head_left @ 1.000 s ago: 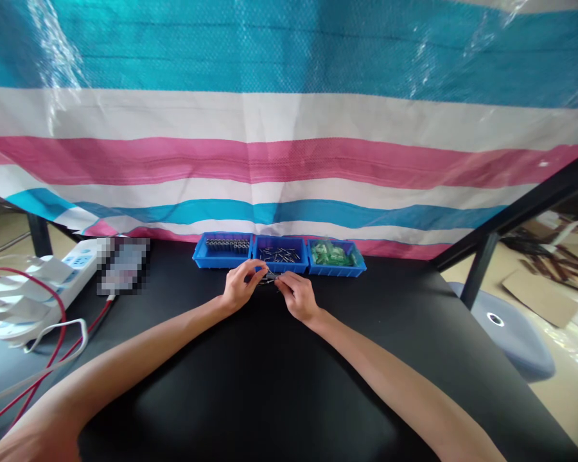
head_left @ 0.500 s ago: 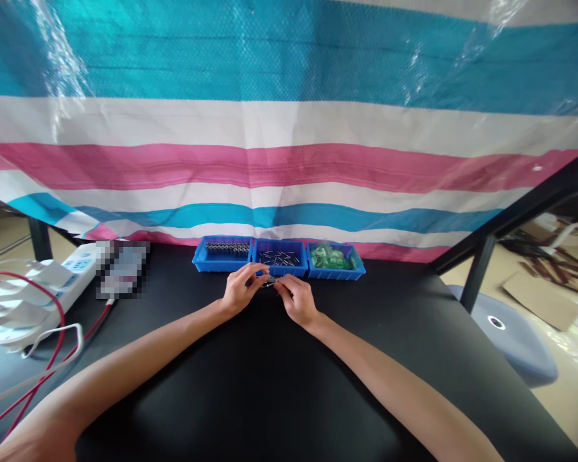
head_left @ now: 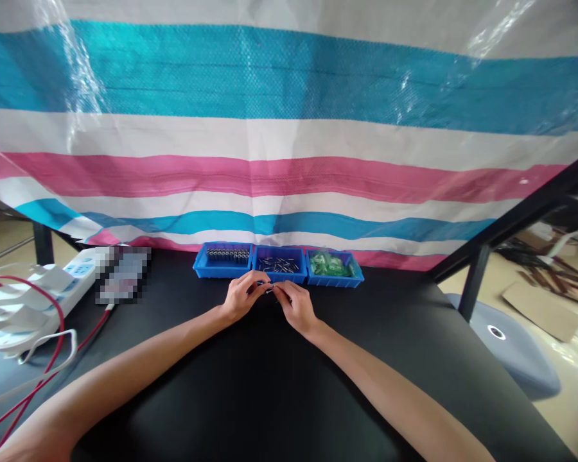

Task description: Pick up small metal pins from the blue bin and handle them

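1. The thumb and fingers of the left hand (head_left: 241, 298) are pinching close together; those of the right hand (head_left: 296, 304) are pinching opposite them. Both appear to be gripping a small metal piece (head_left: 270, 290), though the fingertips are hiding most of it.
2. The piece is sitting in the narrow gap between the two hands, over the black table (head_left: 270, 385) and just in front of the blue middle tray (head_left: 296, 278).
3. As a judgement, good handling here is depending on a light, steady pinch: one hand bracing the piece, the other making only small adjustments, with the fingertips lining up squarely rather than twisting.
4. Its long axis seems to be running roughly crosswise, from hand to hand; which end is pointing left or right is too small to tell.
5. Beyond the hands, three trays are standing side by side. The left tray (head_left: 221, 273) is holding short metal tubes (head_left: 228, 255), the middle one thin metal pins (head_left: 279, 265), the right tray (head_left: 336, 281) green packets (head_left: 330, 264).
6. Behind everything, a striped sheet (head_left: 279, 179) is hanging; at far left, a white power strip (head_left: 84, 263) is lying on the table.
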`<state>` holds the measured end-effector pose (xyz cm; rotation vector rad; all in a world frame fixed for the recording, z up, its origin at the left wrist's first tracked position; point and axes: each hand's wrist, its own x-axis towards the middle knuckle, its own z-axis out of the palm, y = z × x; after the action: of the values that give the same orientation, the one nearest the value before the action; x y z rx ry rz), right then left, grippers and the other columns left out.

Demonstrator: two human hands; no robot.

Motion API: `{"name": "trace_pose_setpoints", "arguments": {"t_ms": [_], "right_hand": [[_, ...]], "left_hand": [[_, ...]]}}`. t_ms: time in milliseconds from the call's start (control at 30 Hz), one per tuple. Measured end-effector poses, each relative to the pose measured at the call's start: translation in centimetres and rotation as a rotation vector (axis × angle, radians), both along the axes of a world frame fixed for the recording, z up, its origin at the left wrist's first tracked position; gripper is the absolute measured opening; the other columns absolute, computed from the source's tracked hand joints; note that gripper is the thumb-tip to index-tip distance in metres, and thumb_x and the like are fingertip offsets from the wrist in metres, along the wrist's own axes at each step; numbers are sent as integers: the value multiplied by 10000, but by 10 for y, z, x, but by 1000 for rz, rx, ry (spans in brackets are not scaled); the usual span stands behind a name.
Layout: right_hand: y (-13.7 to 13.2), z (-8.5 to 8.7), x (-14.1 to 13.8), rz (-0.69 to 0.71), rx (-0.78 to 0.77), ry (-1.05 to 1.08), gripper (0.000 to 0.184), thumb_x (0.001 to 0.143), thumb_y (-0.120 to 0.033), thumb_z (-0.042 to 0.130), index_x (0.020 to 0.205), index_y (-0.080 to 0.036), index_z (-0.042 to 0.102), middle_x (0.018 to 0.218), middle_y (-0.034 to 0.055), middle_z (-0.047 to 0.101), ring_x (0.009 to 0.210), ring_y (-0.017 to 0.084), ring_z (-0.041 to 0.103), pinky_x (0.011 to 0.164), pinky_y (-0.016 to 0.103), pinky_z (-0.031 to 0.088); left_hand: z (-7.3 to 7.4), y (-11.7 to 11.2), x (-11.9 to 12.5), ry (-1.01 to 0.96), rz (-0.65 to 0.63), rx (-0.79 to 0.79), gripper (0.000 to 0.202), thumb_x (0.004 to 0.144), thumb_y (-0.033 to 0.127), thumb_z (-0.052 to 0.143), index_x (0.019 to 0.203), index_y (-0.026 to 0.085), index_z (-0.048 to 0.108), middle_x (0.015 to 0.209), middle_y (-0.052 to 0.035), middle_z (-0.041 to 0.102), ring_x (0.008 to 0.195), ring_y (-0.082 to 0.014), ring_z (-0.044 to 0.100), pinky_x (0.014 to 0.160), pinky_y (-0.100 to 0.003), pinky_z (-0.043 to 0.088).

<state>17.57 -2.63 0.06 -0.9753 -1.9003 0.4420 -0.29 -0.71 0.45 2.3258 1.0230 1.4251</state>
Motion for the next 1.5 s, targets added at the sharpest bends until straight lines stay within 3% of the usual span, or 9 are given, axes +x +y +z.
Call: {"name": "trace_pose_setpoints", "arguments": {"t_ms": [133, 400, 533, 633, 800, 1067, 1267, 1500], "right_hand": [[1, 0, -1, 7, -36, 27, 194, 942, -263, 463, 971, -193, 643, 908, 60, 680, 827, 181, 651, 754, 279, 497], [1, 0, 0, -37, -36, 15, 208, 942, -260, 451, 932, -193, 648, 870, 53, 678, 817, 178, 648, 761, 273, 493], [0, 0, 0, -46, -39, 3, 208, 942, -259, 451, 900, -189, 643, 832, 52, 669, 780, 175, 641, 737, 270, 491], [0, 0, 0, -36, -32, 11, 195, 940, -243, 457, 898, -185, 638, 849, 58, 672, 793, 176, 644, 747, 274, 495], [0, 3, 0, -25, -23, 25, 200, 944, -237, 443, 933, -194, 638, 875, 62, 683, 814, 185, 653, 757, 295, 509], [-2, 1, 1, -14, -20, 38, 207, 918, -225, 482, 1079, -186, 606, 977, 69, 683, 829, 172, 657, 763, 281, 521], [-1, 0, 1, 7, 3, 5, 166, 916, -252, 483, 922, -184, 635, 773, 49, 622, 685, 156, 598, 650, 265, 489], [-5, 3, 1, 117, 20, -139, 154, 884, -226, 498, 794, -190, 617, 724, 30, 567, 619, 136, 549, 600, 247, 453]], "left_hand": [[1, -4, -1, -9, 2, -34, 113, 890, 261, 539, 947, 172, 579, 932, -43, 714, 560, -64, 591, 590, -176, 491], [-2, -5, -1, -125, -21, -75, 76, 869, 204, 553, 876, 173, 484, 1004, -59, 715, 480, -45, 555, 508, -173, 457], [-4, -5, 0, -146, -38, -111, 92, 902, 226, 509, 976, 172, 517, 923, -46, 711, 657, -93, 653, 636, -198, 512], [-4, -3, -1, -104, 14, -52, 130, 917, 235, 491, 1010, 172, 557, 811, -25, 691, 678, -106, 655, 669, -206, 510], [-1, -1, -3, -5, 17, 64, 219, 936, 214, 449, 1085, 178, 605, 862, -51, 662, 711, -111, 617, 657, -208, 496], [-2, 1, -3, -9, 28, 44, 178, 917, 246, 504, 1023, 171, 625, 880, -41, 687, 707, -103, 636, 683, -195, 502], [-7, 2, -4, -5, 41, 33, 148, 887, 276, 563, 972, 168, 618, 749, 1, 684, 602, -82, 629, 601, -160, 482], [-10, 3, -4, -26, 34, 49, 154, 885, 288, 562, 957, 164, 618, 740, -6, 686, 597, -86, 624, 604, -171, 485]]}}
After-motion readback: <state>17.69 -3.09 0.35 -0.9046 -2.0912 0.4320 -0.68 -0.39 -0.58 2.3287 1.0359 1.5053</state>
